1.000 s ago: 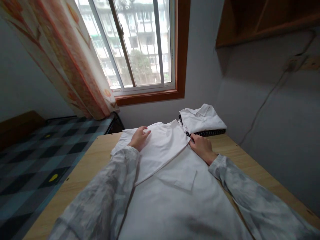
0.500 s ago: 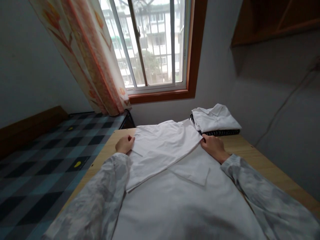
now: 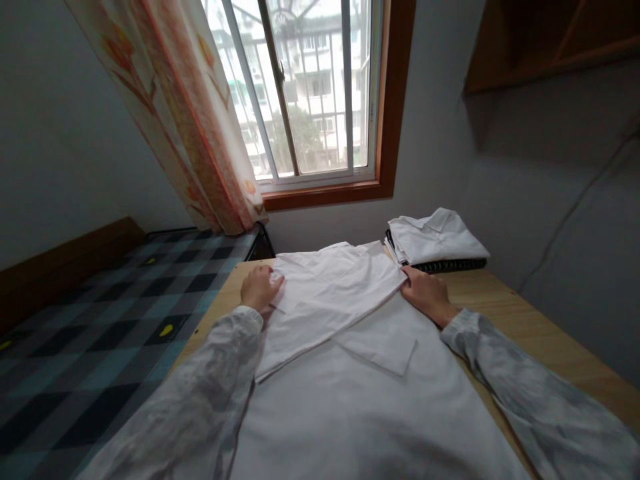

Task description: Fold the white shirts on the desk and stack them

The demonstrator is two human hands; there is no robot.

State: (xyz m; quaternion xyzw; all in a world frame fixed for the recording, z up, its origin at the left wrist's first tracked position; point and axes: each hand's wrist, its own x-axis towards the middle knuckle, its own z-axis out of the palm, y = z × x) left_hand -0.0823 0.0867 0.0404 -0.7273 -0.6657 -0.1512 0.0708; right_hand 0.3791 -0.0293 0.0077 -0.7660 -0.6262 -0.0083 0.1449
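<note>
A white shirt [image 3: 370,400] lies spread over the wooden table, its upper part folded across with one sleeve angled down to the left. My left hand [image 3: 261,288] is at the shirt's left edge, thumb on top of the cloth and the fingers curled at the edge, gripping it. At the right edge, my right hand [image 3: 427,292] pinches the corner of the folded part. Just beyond that hand sits a folded white shirt [image 3: 435,239] on top of a dark item with a ridged edge [image 3: 453,265].
The wooden table [image 3: 530,327] shows on both sides of the shirt. To the left is a bed with a checked cover [image 3: 115,333]. Behind stand a window [image 3: 320,100] and a patterned curtain [image 3: 185,127]. A wooden shelf [image 3: 540,53] hangs at upper right.
My left hand has shifted slightly right and up, its thumb now over the shirt's edge. My right hand keeps its pinch. The view has moved a little.
</note>
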